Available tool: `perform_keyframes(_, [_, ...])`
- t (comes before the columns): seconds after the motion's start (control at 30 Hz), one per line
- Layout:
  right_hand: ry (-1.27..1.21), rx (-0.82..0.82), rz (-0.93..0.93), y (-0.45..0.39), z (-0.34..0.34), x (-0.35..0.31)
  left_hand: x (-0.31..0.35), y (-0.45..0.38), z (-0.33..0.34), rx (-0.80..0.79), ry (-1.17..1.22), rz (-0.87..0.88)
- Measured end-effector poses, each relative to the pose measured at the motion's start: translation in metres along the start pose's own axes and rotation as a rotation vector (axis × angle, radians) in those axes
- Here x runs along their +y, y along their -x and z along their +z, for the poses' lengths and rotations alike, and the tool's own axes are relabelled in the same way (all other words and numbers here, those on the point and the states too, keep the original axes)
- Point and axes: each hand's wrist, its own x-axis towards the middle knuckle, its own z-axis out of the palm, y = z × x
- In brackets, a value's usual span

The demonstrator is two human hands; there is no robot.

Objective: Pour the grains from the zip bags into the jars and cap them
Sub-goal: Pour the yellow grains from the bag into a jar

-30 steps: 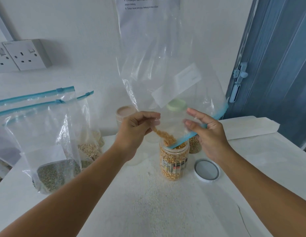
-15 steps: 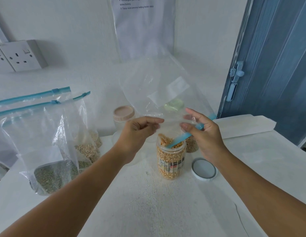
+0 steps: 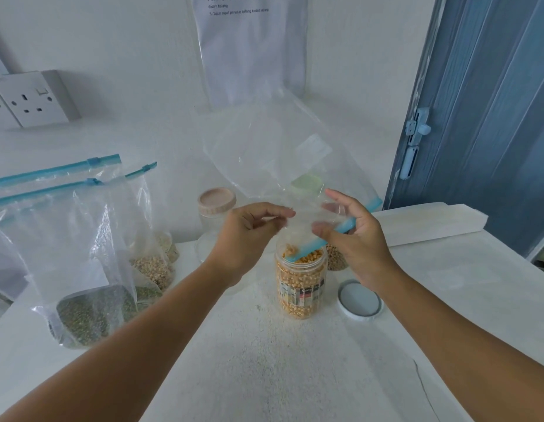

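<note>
A clear jar (image 3: 300, 284) full of yellow corn kernels stands uncapped at the table's middle. Over its mouth I hold an upturned, nearly empty zip bag (image 3: 264, 159); its blue zip strip dips into the jar opening. My left hand (image 3: 249, 236) pinches the bag's left edge. My right hand (image 3: 353, 239) pinches the zip strip between thumb and fingers. The jar's white lid (image 3: 359, 300) lies flat on the table just right of the jar.
Zip bags of green grains (image 3: 91, 312) and pale grains (image 3: 152, 269) stand at the left. A beige-lidded jar (image 3: 216, 202), a green-lidded jar (image 3: 305, 182) and a jar of brownish grains (image 3: 336, 257) stand behind. A white block (image 3: 432, 223) lies at the right, by a blue door.
The bag has come down from high overhead and now sags low over the jar. The stream of kernels has stopped, and the jar is filled to its mouth.
</note>
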Motion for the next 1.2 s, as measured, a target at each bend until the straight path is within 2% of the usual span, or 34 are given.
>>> perform_keyframes(0.37, [-0.006,0.063,-0.016,0.000,0.010,-0.006,-0.006,-0.002,0.001,-0.079,-0.131,-0.047])
perform_keyframes(0.53, [0.024,0.068,-0.041,0.000,0.011,-0.007,-0.011,-0.007,0.002,-0.014,-0.202,0.000])
perform_keyframes(1.03, [0.037,0.115,-0.003,-0.003,0.014,-0.002,-0.013,-0.003,0.003,-0.030,-0.321,0.026])
perform_keyframes(1.13, [-0.116,0.096,0.059,-0.004,0.013,-0.004,-0.003,0.000,0.002,-0.014,-0.178,-0.037])
perform_keyframes(1.2, [-0.395,0.113,0.133,-0.009,0.011,-0.011,0.005,0.004,0.000,0.000,-0.038,-0.095])
